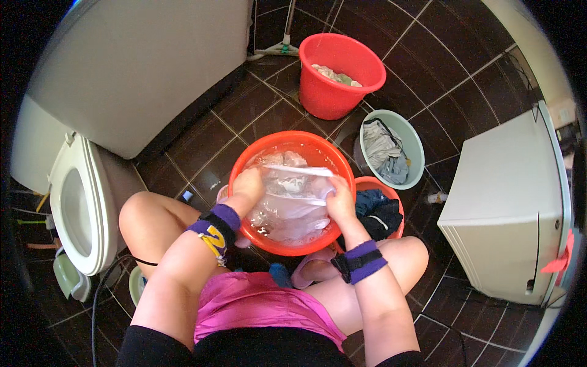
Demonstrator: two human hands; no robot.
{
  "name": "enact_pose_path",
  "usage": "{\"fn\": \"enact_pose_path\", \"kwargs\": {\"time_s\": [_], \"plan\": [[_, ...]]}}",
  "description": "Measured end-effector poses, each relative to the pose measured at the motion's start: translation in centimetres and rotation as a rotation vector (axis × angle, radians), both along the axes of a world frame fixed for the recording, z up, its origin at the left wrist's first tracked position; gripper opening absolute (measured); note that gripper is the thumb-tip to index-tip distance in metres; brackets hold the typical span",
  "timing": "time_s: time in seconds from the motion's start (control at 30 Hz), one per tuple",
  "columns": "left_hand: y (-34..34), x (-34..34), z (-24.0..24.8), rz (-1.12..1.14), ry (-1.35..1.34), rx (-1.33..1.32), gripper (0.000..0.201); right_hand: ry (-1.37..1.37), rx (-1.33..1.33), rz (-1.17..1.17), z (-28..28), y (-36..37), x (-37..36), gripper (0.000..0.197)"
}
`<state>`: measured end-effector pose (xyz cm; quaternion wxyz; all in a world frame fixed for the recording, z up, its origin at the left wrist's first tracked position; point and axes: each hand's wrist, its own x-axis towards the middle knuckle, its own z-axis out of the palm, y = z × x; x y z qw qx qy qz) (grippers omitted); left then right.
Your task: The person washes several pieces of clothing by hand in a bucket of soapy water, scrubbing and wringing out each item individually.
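Note:
Between my knees stands a red-orange basin point(247, 153) of water with white laundry point(292, 160) in it. A thin white garment point(293, 200) is stretched across the basin, its lower part in the water. My left hand point(247, 185) is closed on the garment's left side near the basin's left rim. On the right, my right hand point(339, 199) grips its other side, with a white band pulled taut between the two. Some of the fingers are hidden behind the cloth. Purple and black bands circle both wrists.
Beyond the basin are a red bucket point(330, 104) with light cloths and a pale green basin point(417, 144) with grey clothes. Dark clothes point(379, 214) fill another basin close at the right. A toilet point(92, 244) stands left, a white appliance point(495, 214) right. A cable point(96, 312) crosses the tiles.

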<state>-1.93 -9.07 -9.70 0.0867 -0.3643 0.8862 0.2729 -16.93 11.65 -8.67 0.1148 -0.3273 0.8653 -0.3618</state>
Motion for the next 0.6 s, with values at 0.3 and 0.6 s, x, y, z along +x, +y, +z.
{"fn": "enact_pose_path", "kwargs": {"time_s": [0.3, 0.6], "plan": [[-1.3, 0.5, 15.9, -0.100, 0.683, -0.124, 0.048, 0.037, -0.453, 0.164, 14.9, 0.3, -1.1, 0.044], [-2.1, 0.4, 31.3, -0.177, 1.046, -0.026, 0.053, 0.102, -0.708, 0.306, 32.7, -0.6, 0.9, 0.048]]}}
